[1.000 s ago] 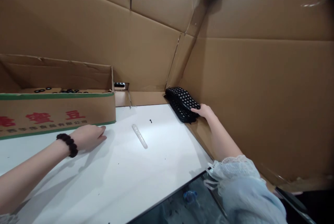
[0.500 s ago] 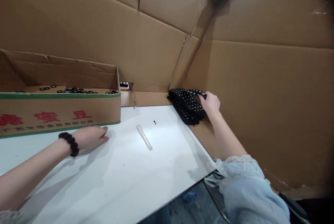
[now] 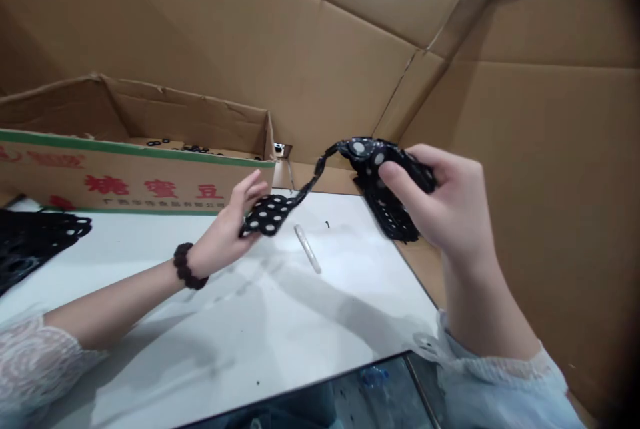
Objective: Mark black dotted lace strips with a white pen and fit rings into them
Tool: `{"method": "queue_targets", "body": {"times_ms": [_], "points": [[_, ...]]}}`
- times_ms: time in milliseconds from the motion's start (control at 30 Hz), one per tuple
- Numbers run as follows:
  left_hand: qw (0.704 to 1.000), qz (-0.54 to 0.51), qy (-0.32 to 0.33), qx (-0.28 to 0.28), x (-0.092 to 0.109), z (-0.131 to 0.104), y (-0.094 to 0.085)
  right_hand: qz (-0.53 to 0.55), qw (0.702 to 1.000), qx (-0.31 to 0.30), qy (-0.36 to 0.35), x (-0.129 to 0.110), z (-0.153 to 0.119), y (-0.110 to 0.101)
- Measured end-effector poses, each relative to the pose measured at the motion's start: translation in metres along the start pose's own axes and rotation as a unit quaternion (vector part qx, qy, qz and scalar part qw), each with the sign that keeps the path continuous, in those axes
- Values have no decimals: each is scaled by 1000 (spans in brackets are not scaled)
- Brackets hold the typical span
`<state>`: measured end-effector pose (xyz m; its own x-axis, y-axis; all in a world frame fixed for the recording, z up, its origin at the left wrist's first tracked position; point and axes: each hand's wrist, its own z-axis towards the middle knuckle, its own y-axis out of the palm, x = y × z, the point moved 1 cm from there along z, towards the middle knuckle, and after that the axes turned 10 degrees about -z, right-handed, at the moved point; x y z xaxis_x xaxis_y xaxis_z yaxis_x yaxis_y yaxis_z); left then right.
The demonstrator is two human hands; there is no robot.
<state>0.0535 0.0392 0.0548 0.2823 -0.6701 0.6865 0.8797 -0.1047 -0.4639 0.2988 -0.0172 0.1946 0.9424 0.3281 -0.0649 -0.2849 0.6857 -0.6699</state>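
Note:
In my right hand [image 3: 450,195], held up at the right, is a bent black strip with white round dots [image 3: 367,149]; my thumb presses on its dotted face. From there it runs down as a thin, edge-on band to a flat dotted end [image 3: 267,215] at my left hand [image 3: 227,225]. The fingers and thumb of that hand are around this end, in front of the carton. Below my right hand, a pile of similar black dotted pieces [image 3: 393,219] lies at the table's right edge.
A printed cardboard carton [image 3: 165,182] with black rings [image 3: 195,149] inside stands at the back left. Black perforated pieces [image 3: 35,242] lie at the left. A whitish translucent stick [image 3: 307,249] and a tiny black scrap [image 3: 327,223] are on the white table [image 3: 210,342]. Cardboard walls [image 3: 545,169] surround it.
My right hand has lifted the dotted strip off the pile and moved nearer. The left hand has risen and now holds the strip's other end. The view has shifted left.

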Motion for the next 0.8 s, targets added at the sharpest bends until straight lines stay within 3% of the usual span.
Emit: {"method": "queue_targets", "body": {"times_ms": [100,200,233,333,433,500,600,700,800], "points": [[1000,4,3,-24,-7,-16,-26,53,993,-90,-46,-8,-19,6],[993,96,53,-46,-22,-38,-48,90,939,-319,-93,5,-42,21],[986,130,85,-66,-28,-45,-52,89,922,-366,-86,12,-51,25],[952,190,187,-152,-45,-60,-48,62,888,-452,-62,32,-75,36],[928,192,227,-225,-54,-65,-34,26,879,-474,-43,44,-90,45],[933,171,196,-247,-56,-64,-29,-8,894,-447,-36,43,-90,55],[963,107,100,-228,-56,-61,-29,-56,912,-406,-6,31,-83,86],[984,10,-61,-167,-55,-59,-30,-66,905,-419,-14,13,-77,128],[966,-103,-214,-101,-56,-58,-27,-96,880,-465,-33,2,-81,162]]}}
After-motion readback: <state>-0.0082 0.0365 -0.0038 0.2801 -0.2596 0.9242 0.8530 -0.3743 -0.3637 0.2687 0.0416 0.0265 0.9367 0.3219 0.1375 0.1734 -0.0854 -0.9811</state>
